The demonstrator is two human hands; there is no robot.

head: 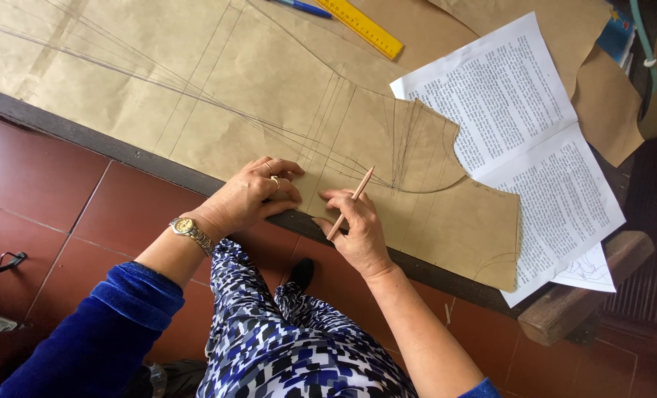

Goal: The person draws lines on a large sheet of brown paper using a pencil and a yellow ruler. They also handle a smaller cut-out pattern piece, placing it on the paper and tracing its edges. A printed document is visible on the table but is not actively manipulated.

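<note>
Pinching the pencil (350, 203), my right hand (358, 232) rested on the brown pattern paper (269, 96); just beside it my left hand (251, 195) pressed the sheet flat. Steady pressure, I judged, kept lines true.

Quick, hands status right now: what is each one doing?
Left hand: holds nothing, fingers curled, pressing on the brown paper at the table edge.
Right hand: closed on a pencil, tip over the paper.
</note>
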